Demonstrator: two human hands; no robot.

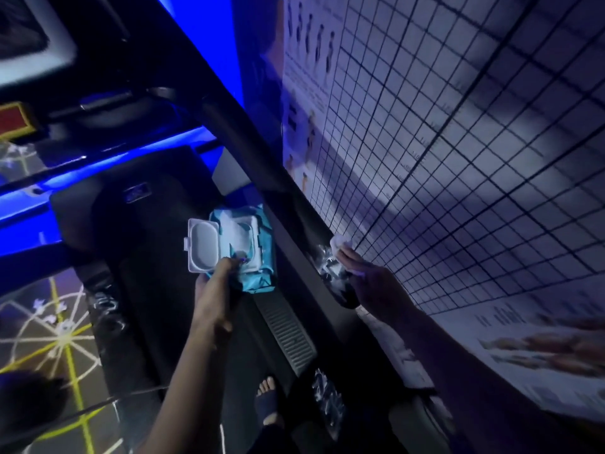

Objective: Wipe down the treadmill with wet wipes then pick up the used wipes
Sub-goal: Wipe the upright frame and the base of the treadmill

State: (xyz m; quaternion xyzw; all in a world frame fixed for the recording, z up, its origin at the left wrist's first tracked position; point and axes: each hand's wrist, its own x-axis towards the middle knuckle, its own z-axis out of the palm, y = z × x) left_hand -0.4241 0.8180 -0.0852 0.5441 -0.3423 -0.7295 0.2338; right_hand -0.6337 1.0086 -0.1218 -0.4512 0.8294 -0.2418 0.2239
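Gripping the open wet-wipe pack (242,244) in left hand (212,290) over the treadmill belt (154,273), pinching a crumpled wipe (339,243) in right hand (370,276), nearer the side rail (286,329) running lengthwise ahead.

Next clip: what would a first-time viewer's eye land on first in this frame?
The teal wet-wipe pack, lid flipped open, stands out at centre, gripped by the left hand over the dark treadmill. Right of it, the right hand holds a crumpled white wipe beside the grid-patterned wall. Bright blue light glows at upper left.
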